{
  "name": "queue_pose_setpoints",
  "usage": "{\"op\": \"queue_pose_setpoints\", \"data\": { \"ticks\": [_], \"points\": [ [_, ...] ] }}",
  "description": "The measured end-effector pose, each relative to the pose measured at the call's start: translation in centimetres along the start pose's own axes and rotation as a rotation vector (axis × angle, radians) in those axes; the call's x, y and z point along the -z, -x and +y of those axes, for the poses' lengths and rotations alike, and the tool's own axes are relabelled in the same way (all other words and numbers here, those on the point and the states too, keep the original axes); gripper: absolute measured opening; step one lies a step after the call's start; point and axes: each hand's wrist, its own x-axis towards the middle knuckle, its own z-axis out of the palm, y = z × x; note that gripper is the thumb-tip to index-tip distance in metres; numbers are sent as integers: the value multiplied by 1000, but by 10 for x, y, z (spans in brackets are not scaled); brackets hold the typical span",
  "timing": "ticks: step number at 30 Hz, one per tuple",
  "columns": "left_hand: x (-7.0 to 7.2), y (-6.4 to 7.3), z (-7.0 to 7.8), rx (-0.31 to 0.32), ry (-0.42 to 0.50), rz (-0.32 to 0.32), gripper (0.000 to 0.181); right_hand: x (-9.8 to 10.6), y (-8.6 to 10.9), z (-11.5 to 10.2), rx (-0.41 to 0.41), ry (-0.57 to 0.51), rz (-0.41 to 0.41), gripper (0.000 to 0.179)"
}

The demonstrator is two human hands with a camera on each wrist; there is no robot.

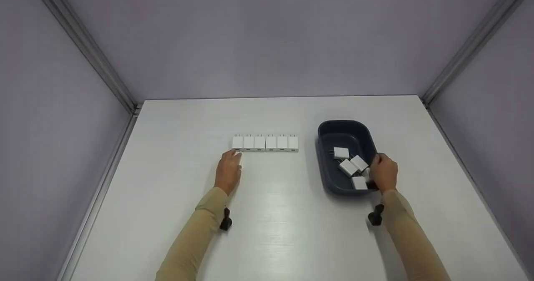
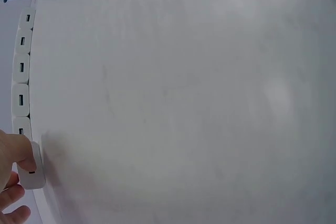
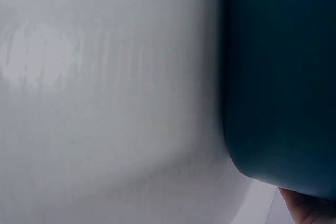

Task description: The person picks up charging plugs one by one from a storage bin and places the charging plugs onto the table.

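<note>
My left hand (image 1: pixel 228 171) is at the left end of a row of white plug-in USB chargers (image 1: pixel 271 143). In the left wrist view, its thumb (image 2: pixel 21 153) lies over the port face of the end charger (image 2: pixel 32 179), with the other fingers curled at that charger's far side. My right hand (image 1: pixel 384 172) grips the right rim of a dark blue plastic bin (image 1: pixel 324 164), fingers bent over the edge. Several loose chargers (image 1: pixel 341 153) lie in the bin, one partly hidden by this hand. The right wrist view shows mostly the bin's outer wall (image 3: pixel 283 87) and a bit of the hand.
Both hands work over a white tabletop (image 1: pixel 275 222). The chargers in the row stand side by side, prongs pointing to the back and ports facing me. Pale panels (image 1: pixel 271 39) close off the back and both sides.
</note>
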Motion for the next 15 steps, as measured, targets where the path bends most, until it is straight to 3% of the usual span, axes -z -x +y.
{"op": "queue_pose_setpoints", "data": {
  "ticks": [10,15],
  "points": [
    [-1,2,1,-15,-37,42,33,-1,0,0,-5,-3,0,43],
    [-1,4,3,-41,-11,75,35,-1,0,0,5,-9,9,42]
  ]
}}
